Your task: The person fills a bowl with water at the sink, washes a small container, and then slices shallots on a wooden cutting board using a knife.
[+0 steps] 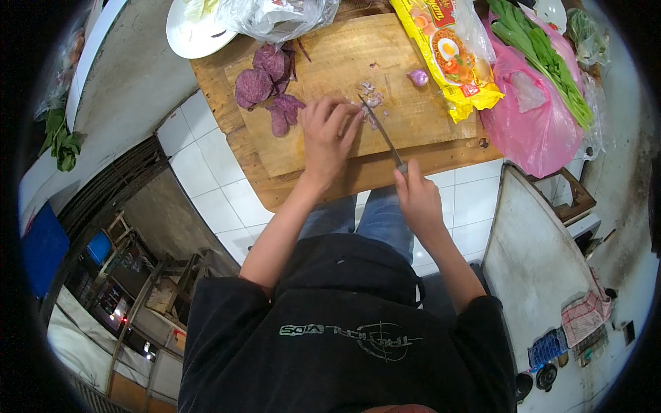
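My right hand (420, 201) is closed round the handle of a knife (385, 132), its blade slanting up and left over the wooden cutting board (296, 148). Close to the blade's tip, my left hand (330, 131) rests on the board with bent fingers. Its fingertips press on a bit of shallot, mostly hidden beneath them. Small chopped shallot pieces (372, 96) are scattered round the blade. A peeled whole shallot (417, 77) lies farther right. Left of my left hand are several rough dark purple slices (265, 79), whose kind I cannot tell.
A yellow instant noodle packet (451, 58) lies at the board's right, beside a pink plastic bag (530, 117) with leafy greens (540, 55) on it. A white plate (196, 34) and clear plastic bag (279, 17) stand at the back left. The wooden table's edge (275, 196) faces me.
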Available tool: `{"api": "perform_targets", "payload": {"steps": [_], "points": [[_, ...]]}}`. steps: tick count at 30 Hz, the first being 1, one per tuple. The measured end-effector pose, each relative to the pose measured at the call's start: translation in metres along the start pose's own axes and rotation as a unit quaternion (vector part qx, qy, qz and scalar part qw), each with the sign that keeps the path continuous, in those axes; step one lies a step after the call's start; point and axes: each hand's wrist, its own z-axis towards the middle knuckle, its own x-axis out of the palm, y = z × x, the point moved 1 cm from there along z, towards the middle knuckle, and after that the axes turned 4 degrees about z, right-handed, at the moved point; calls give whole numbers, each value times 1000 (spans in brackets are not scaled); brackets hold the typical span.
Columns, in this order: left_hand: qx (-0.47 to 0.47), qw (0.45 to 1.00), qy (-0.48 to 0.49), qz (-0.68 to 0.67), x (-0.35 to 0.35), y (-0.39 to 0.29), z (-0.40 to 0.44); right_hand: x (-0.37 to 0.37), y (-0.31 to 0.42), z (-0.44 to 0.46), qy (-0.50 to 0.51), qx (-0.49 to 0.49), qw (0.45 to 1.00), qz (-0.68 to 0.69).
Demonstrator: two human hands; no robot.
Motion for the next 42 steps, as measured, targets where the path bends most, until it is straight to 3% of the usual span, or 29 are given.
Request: {"api": "perform_targets", "payload": {"steps": [6, 12, 15, 24, 27, 30, 42], "points": [[-6, 1000, 0, -6, 4, -1, 1, 4, 6, 11, 1, 26, 998, -65], [-21, 1000, -4, -6, 3, -5, 1, -6, -7, 0, 30, 30, 996, 82], [-22, 1000, -10, -2, 3, -4, -1, -7, 0, -8, 21, 31, 996, 82], [-24, 1000, -12, -17, 6, -1, -7, 12, -3, 1, -19, 9, 999, -49], [-26, 999, -15, -12, 10, 2, -13, 12, -2, 9, 15, 23, 999, -38], [-31, 999, -16, -12, 14, 1, -14, 0, -11, 9, 46, 14, 992, 115], [-23, 999, -19, -18, 17, 4, -3, -5, -5, 8, 38, 45, 992, 114]]}}
